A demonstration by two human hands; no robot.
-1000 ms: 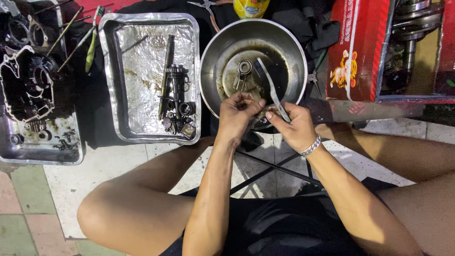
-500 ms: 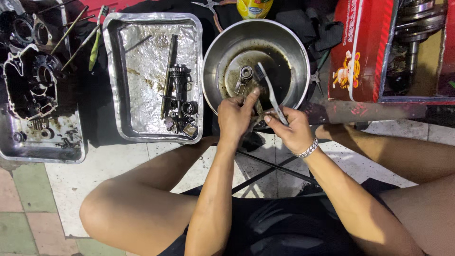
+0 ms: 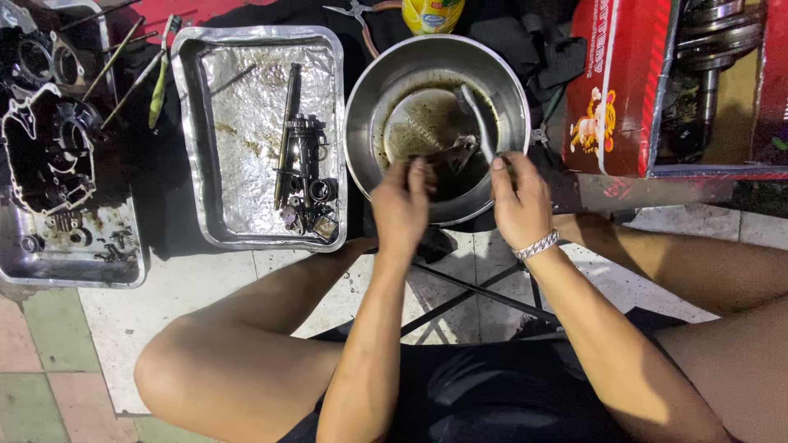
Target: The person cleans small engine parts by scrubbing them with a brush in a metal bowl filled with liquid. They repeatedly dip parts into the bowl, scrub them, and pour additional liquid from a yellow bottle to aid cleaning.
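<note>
Over the bowl: both hands are working above the round stainless-steel bowl (image 3: 386, 74), which is holding a pool of dark, oily liquid.
Hard to make out: the small dark metal part (image 3: 451, 156) is blurring against the murky liquid, so its exact shape is not showing; whether it is dipping into the liquid cannot be told.
Cut off: the yellow plastic container (image 3: 433, 12) and the pliers (image 3: 355, 11) are running off the top edge; the black engine casing (image 3: 45, 156) is being clipped at the left edge.
Left hand: the left hand (image 3: 400, 205) is curling its fingers closed, the fingertips pinching the near end of the small dark metal part.
Right hand: the right hand (image 3: 519, 201), with a silver bracelet (image 3: 535, 244) on the wrist, is gripping the handle of a grey toothbrush-like brush (image 3: 476, 119), fingers wrapped shut around it.
Part and hands: the part is sitting between the two hands, just ahead of the left fingertips, with the brush head lying just above and to the right of it.
Nearby: the foil-lined rectangular tray (image 3: 246, 221) is lying just left of the bowl, carrying a shaft and small gears (image 3: 304, 164); a red printed carton (image 3: 624, 90) is standing to the right.
</note>
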